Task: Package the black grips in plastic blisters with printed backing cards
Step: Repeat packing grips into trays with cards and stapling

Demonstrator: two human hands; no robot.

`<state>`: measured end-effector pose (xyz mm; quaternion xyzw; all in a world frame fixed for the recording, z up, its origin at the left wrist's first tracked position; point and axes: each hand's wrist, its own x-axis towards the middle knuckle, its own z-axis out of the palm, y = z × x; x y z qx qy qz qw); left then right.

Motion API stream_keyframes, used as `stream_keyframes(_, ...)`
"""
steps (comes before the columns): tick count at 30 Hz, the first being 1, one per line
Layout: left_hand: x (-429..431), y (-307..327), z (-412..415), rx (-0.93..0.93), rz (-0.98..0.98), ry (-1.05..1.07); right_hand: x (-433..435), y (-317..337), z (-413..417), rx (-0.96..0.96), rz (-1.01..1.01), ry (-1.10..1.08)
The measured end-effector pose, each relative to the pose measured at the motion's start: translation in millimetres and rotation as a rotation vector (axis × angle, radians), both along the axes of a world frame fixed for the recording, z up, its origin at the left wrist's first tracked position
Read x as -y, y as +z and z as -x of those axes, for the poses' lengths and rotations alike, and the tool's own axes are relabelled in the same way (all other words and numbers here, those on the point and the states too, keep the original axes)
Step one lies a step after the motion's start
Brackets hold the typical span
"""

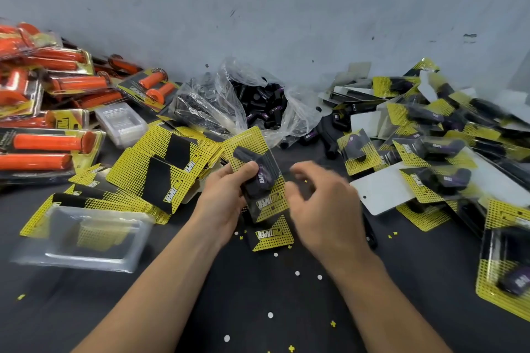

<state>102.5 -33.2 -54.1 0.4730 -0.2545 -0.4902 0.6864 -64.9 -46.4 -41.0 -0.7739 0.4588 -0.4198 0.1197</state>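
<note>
While pinched at its left edge by the left hand (226, 195), thumb curled over the top: one pack (268, 200), black grip (243, 153) under a clear blister (271, 165) on a yellow card (249, 137), raised over the dark cloth (258, 301) at centre. Just beside its right edge, right hand (324, 203), fingers loosely curled, nothing seen in it; too blurred to tell whether touching.

Probably light; card bendy, plastic slick and springy, grip rubbery. Best taken by the flat rim, not the bulge.

Beneath, a spare card (272, 235) on the cloth. Ahead, a bag (229, 100) of loose grips (263, 106) against a scuffed grey wall (258, 8). Left: fanned cards (160, 163), empty blister (89, 238), orange packs (48, 142). Right: heaped finished packs (424, 149). Paper punch-outs (297, 273) dotted about.
</note>
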Motion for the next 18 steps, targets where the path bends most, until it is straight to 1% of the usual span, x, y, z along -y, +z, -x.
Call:
stream_keyframes(2,-2.2,-1.7,-1.2,0.024,-0.011,0.013,7.8,8.3,15.5,0.018,0.056,-0.205)
stream_keyframes(3,-3.0,-2.3,-1.1,0.041,-0.016,0.021,12.8,11.2,25.1,-0.047,0.039,-0.324)
stream_keyframes(4,-3.3,-2.7,-0.8,0.052,-0.016,0.023,17.3,11.9,34.9,-0.177,-0.028,-0.420)
stream_keyframes(5,-3.6,-2.7,-0.6,0.056,-0.012,0.022,19.6,12.1,42.3,-0.325,-0.137,-0.481)
stream_keyframes(6,-3.7,-2.2,-0.4,0.055,-0.008,0.023,19.5,12.5,46.7,-0.436,-0.257,-0.492)
stream_keyframes(7,-3.1,-2.6,-1.0,0.057,-0.004,0.025,17.9,12.1,49.3,-0.496,-0.344,-0.459)
stream_keyframes(8,-2.2,-3.2,-1.0,0.062,-0.002,0.029,15.8,11.0,49.8,-0.517,-0.387,-0.403)
stream_keyframes(10,-1.0,-4.4,-1.0,0.056,0.001,0.037,10.5,8.9,44.4,-0.527,-0.426,-0.276)
stream_keyframes(14,0.4,-5.5,-3.0,-0.027,0.038,0.069,0.6,1.2,25.5,-0.655,-0.377,-0.139)
stream_keyframes(18,4.5,-4.0,-7.9,-0.126,0.073,0.118,-0.6,-0.2,18.6,-0.634,-0.347,-0.106)
